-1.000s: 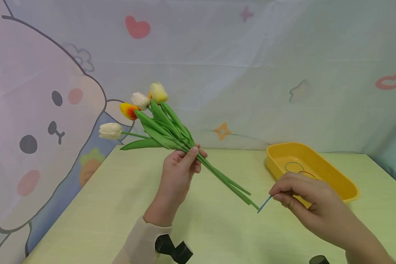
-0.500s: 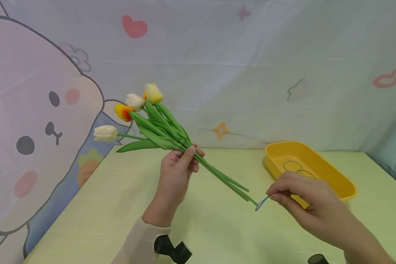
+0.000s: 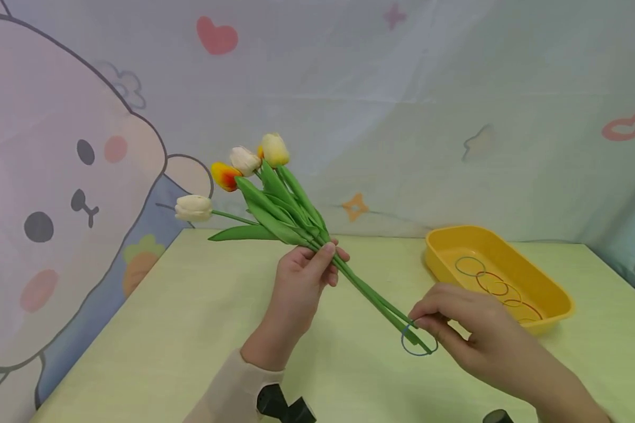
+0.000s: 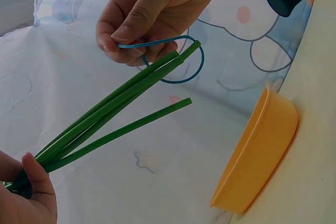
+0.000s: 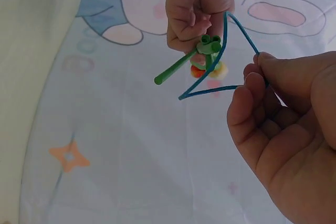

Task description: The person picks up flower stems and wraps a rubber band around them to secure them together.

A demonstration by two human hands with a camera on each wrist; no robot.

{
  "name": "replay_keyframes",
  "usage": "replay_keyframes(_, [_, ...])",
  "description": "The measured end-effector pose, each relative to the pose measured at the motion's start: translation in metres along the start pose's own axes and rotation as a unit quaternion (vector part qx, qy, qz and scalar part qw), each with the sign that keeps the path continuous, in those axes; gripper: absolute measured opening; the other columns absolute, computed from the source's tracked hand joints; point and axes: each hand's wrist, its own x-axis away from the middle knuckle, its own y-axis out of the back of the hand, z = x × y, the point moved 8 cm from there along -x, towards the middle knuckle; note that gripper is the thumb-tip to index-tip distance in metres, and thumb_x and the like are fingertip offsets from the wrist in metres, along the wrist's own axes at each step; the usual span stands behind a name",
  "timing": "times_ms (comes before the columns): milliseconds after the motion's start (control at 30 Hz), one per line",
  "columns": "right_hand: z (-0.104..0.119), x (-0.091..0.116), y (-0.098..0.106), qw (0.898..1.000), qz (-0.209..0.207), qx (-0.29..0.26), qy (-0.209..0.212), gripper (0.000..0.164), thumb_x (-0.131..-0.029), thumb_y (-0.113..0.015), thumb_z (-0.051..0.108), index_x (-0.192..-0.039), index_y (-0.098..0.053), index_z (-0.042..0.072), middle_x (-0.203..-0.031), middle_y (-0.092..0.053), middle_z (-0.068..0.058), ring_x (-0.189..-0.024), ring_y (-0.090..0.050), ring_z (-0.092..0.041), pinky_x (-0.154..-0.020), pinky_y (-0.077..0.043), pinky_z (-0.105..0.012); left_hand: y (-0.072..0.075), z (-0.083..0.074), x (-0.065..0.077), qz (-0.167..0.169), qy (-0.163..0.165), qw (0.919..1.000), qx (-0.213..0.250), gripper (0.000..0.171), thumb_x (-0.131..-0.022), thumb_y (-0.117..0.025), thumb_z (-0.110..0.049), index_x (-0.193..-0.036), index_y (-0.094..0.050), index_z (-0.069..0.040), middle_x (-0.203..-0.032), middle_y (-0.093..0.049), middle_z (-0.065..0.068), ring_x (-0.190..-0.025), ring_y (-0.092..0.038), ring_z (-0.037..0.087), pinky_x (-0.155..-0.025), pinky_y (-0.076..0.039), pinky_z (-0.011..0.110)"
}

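Observation:
My left hand [image 3: 298, 291] grips a bunch of artificial tulips [image 3: 275, 216] by the stems, with white, yellow and orange heads leaning up to the left. The cut ends slant down to the right. Between thumb and fingers, my right hand [image 3: 471, 332] pinches a blue rubber band [image 5: 210, 92], which hangs as a loop right at the stem ends. From the left wrist, the loop overlaps the longest stem tips [image 4: 190, 51], while one lower stem [image 4: 136, 125] splays apart from it. In the right wrist view the band crosses before the stem ends.
A yellow tray [image 3: 558, 294] stands on the pale table [image 3: 349, 382] at the right, behind my right hand. Several coloured rubber bands [image 3: 477, 274] lie inside it. A cartoon-printed backdrop [image 3: 402, 141] rises behind the table.
My right hand has moved left to the stem ends, and the blue band has gone from a narrow loop to a wider one. The tulips have shifted right in my left hand.

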Motion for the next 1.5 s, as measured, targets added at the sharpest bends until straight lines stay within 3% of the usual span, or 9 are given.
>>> replay_keyframes(267, [-0.001, -0.001, -0.006, 1.000, 0.019, 0.013, -0.016, 0.019, -0.102, -0.048, 0.026, -0.098, -0.063, 0.016, -0.088, -0.058, 0.014, -0.073, -0.051, 0.002, -0.064, -0.044, -0.008, -0.007, 0.006, 0.002, 0.012, 0.005, 0.9994, -0.031, 0.019, -0.099, -0.052, -0.006, -0.098, -0.059, 0.013, -0.079, -0.066, -0.003, -0.061, -0.047, 0.009, -0.063, -0.045, 0.018])
replay_keyframes(467, [-0.003, 0.000, -0.002, 1.000, 0.004, 0.006, -0.002, 0.018, -0.100, -0.051, 0.022, -0.097, -0.064, 0.012, -0.087, -0.059, 0.010, -0.074, -0.052, 0.000, -0.065, -0.044, -0.010, -0.009, 0.009, 0.003, 0.014, 0.015, 0.9990, -0.039, 0.019, -0.099, -0.052, -0.004, -0.101, -0.059, 0.013, -0.078, -0.065, -0.004, -0.063, -0.046, 0.011, -0.062, -0.045, 0.017])
replay_keyframes(1500, [0.003, -0.001, 0.014, 0.999, -0.026, 0.041, 0.001, 0.024, -0.101, -0.049, 0.027, -0.095, -0.066, 0.011, -0.088, -0.060, 0.009, -0.077, -0.050, 0.000, -0.066, -0.044, -0.012, -0.019, 0.012, 0.007, 0.047, 0.020, 0.9968, -0.061, 0.020, -0.098, -0.053, -0.004, -0.094, -0.061, 0.013, -0.079, -0.066, -0.004, -0.061, -0.046, 0.011, -0.065, -0.046, 0.019])
